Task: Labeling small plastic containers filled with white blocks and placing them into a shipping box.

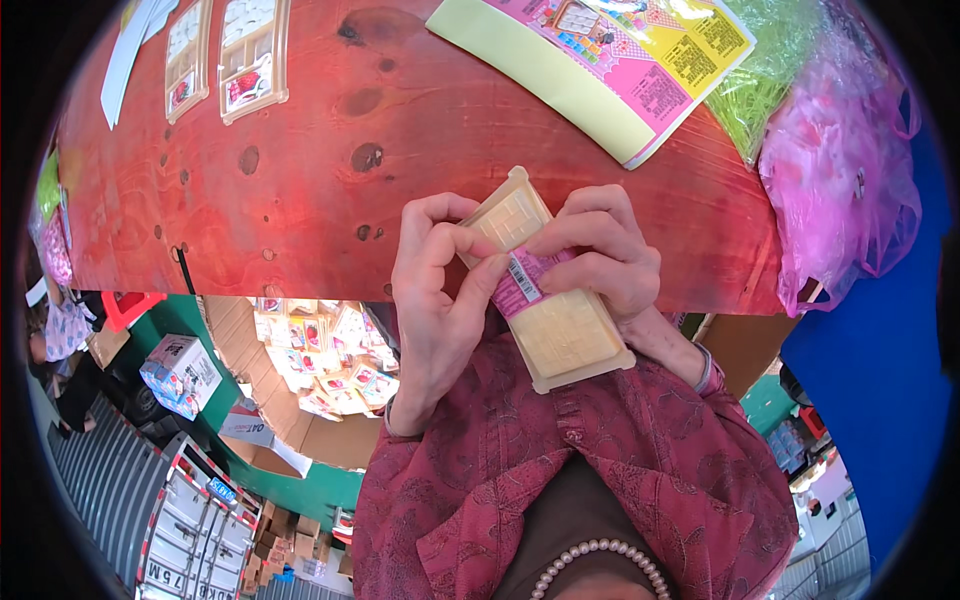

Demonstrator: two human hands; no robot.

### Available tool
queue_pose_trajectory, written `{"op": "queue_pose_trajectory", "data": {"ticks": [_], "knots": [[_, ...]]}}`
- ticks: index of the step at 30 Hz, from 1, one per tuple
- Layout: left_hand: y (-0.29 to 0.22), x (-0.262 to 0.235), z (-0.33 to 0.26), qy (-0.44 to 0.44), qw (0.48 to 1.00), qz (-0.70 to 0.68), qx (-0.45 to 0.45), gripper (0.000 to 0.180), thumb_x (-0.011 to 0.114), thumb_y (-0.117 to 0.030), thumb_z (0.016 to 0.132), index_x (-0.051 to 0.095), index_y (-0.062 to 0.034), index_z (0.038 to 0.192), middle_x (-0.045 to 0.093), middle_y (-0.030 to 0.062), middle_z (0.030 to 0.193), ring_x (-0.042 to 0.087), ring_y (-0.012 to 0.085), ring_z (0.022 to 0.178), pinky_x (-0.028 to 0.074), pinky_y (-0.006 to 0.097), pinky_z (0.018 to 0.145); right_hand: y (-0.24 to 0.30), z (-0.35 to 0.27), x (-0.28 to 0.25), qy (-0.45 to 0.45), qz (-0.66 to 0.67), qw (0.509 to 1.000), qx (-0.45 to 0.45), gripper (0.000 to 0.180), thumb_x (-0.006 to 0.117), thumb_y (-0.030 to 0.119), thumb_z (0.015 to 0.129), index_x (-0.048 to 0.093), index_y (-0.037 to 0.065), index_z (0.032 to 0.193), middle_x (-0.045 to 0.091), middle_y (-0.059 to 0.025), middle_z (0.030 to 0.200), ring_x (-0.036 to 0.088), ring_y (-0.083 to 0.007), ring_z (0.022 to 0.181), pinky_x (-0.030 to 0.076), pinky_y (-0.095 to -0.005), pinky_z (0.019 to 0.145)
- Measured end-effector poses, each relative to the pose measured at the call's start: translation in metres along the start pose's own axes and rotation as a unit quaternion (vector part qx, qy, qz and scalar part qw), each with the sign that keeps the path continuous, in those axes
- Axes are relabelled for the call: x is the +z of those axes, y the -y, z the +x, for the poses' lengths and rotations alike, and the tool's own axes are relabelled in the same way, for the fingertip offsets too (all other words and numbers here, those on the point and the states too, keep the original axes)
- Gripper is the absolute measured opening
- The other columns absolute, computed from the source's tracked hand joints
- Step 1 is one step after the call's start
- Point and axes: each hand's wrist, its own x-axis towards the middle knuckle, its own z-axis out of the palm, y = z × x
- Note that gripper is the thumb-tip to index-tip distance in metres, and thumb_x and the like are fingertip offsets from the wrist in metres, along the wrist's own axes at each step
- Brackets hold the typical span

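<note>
A long cream plastic case (565, 345) is tilted between my hands, over the table's near edge and my chest. Around its middle sits a pink paper label (520, 285) with a white barcode patch. My left hand (435, 290) is closed at the case's left side, thumb and forefinger pinched at the label's edge. From the right, my right hand (605, 250) wraps the case, its fingertips bent onto the label. My right palm side is hidden behind the case.
Two cream trays (255, 60) with compartments lie at the far left of the red wooden table (310, 200). Printed sheets (610, 60) lie at the far right, by a pink plastic bag (840, 190). A cardboard box (325, 430) below the table holds many small packs.
</note>
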Motion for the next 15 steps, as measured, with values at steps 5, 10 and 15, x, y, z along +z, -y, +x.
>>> {"op": "queue_pose_trajectory", "data": {"ticks": [5, 10, 15], "knots": [[0.0093, 0.0019, 0.0006, -0.011, 0.999, -0.050, -0.012, 0.017, 0.066, 0.008, 0.073, 0.053, 0.0000, 0.081, 0.047, 0.0068, 0.105, 0.050, 0.0128, 0.096, 0.041, 0.025, 0.083, -0.0025, 0.0003, 0.0003, -0.006, 0.020, 1.000, 0.019, 0.019, 0.075, 0.014, 0.056, 0.060, 0.010, 0.064, 0.066, -0.0067, 0.083, 0.051, -0.0210, 0.077, 0.043, -0.0289, 0.062], [0.0076, 0.0072, 0.0023, -0.060, 0.997, -0.055, -0.018, 0.029, 0.078, -0.005, 0.064, 0.054, -0.0032, 0.080, 0.051, 0.0067, 0.094, 0.052, 0.0171, 0.088, 0.043, 0.029, 0.076, -0.0025, 0.0024, 0.0021, -0.006, 0.027, 0.999, 0.019, 0.019, 0.076, 0.015, 0.057, 0.059, 0.010, 0.064, 0.066, -0.0071, 0.082, 0.050, -0.0206, 0.075, 0.042, -0.0285, 0.060], [0.0100, 0.0063, 0.0037, -0.027, 0.998, -0.059, -0.013, 0.040, 0.082, -0.009, 0.059, 0.053, -0.0031, 0.086, 0.050, 0.0078, 0.098, 0.052, 0.0177, 0.089, 0.043, 0.029, 0.077, -0.0034, 0.0021, 0.0036, -0.026, 0.035, 0.999, 0.031, 0.020, 0.074, 0.017, 0.055, 0.057, 0.010, 0.062, 0.065, -0.0050, 0.082, 0.049, -0.0201, 0.076, 0.042, -0.0276, 0.062]]}}
